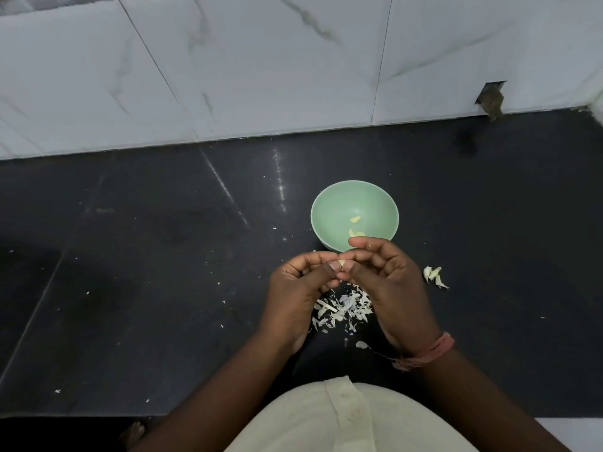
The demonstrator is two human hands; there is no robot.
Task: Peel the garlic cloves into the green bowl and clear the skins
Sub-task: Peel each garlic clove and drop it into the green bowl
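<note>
Pinching the garlic clove (439,263) between both thumbs and forefingers, we risk it squirting onto the dark counter (163,288) instead of the green bowl (329,203) just beyond, or flicking skin in among the peeled cloves (355,219). Our left hand (300,288) and right hand (388,278) meet, fingers curled, above the skin pile (342,308); unpeeled cloves (434,275) wait to the right.
</note>
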